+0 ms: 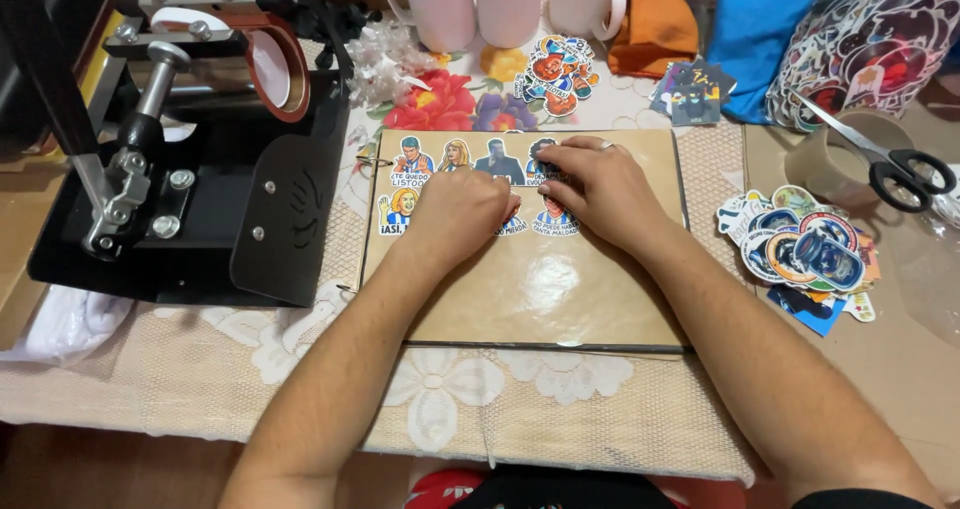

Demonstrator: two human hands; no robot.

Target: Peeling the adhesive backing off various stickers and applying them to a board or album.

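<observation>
A table (200,369) fills most of the view. A pale lace cloth (560,409) with big flower shapes covers it. Under the lace, near the top, red and purple flowers (450,104) show through. On the right the table is bare brown board (900,349). A black press (190,169) stands on the left, with a white cloth (70,324) beside it. Three white mugs (500,4) stand at the back, next to an orange cloth (655,24) and a blue cloth (760,29). The light is warm and soft.
</observation>
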